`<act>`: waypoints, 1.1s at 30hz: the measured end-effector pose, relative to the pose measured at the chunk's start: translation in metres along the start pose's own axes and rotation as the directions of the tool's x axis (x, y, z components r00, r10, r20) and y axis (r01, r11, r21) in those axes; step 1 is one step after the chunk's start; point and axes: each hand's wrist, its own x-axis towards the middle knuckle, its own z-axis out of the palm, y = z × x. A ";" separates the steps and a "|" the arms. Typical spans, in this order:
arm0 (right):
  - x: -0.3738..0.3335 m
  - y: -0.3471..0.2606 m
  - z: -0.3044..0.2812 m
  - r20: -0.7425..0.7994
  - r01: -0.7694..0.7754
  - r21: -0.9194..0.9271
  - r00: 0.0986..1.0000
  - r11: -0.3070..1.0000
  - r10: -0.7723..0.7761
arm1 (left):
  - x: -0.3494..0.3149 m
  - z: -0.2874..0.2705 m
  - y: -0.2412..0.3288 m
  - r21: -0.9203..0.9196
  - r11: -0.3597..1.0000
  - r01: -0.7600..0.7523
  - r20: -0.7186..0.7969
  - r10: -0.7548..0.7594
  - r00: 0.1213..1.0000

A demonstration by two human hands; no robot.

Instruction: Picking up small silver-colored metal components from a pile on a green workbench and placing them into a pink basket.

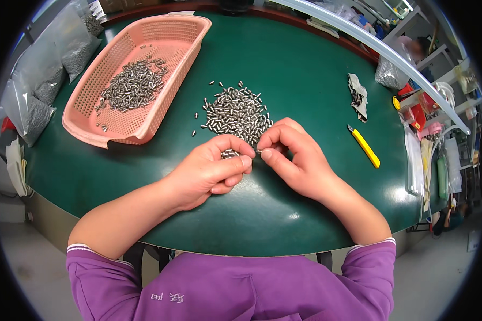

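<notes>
On the green table lies a loose pile of small bullet-shaped metal parts [235, 111], with a few strays at its left edge. My left hand [211, 170] is just below the pile, its fingers curled and the thumb pressed toward the index finger. Several metal parts [230, 153] show inside that curl; the lower fingers hide how they are held. Close beside it, at the pile's lower right, my right hand [297, 158] is closed in a pinch. A single small metal part [259, 151] shows between its thumb and index fingertips, close to the left fingertips.
A pink perforated basket [163, 115] holding more metal parts stands at the left, past clear bags [42, 80] of parts. On the right lie a yellow utility knife [366, 148] and a grey cloth-like scrap [358, 96]. A white lamp bar [380, 48] crosses the upper right.
</notes>
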 end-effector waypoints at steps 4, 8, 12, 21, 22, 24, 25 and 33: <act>-0.004 -0.008 0.003 0.038 0.008 0.193 0.999 0.981 -0.016 | -0.002 0.005 0.003 0.018 0.998 0.056 0.012 -0.056 0.998; -0.003 -0.011 0.003 0.006 -0.025 0.261 1.000 0.965 0.025 | -0.003 0.004 0.001 0.040 0.998 0.049 0.006 -0.049 0.999; 0.000 0.000 -0.001 -0.068 0.019 0.177 0.998 0.984 -0.007 | -0.001 0.002 0.001 0.041 0.999 0.027 0.007 -0.027 1.000; 0.000 0.010 0.002 0.046 0.186 -0.280 0.983 0.942 -0.180 | -0.001 0.001 0.005 -0.040 0.999 0.011 -0.005 -0.011 1.000; 0.000 0.010 0.003 0.067 0.214 -0.335 0.977 0.918 -0.204 | -0.001 0.001 0.005 -0.040 0.999 0.012 -0.004 -0.012 1.000; 0.000 0.011 0.003 0.071 0.211 -0.346 0.977 0.914 -0.199 | 0.000 0.000 0.004 -0.053 0.999 -0.007 -0.026 0.005 1.000; 0.000 0.011 0.003 0.076 0.210 -0.357 0.978 0.910 -0.196 | 0.000 0.000 0.003 -0.052 0.999 -0.007 -0.025 0.006 1.000; -0.001 0.001 -0.002 0.003 -0.029 0.082 1.000 0.996 0.029 | 0.000 0.001 0.001 0.024 1.000 0.003 -0.021 -0.003 1.000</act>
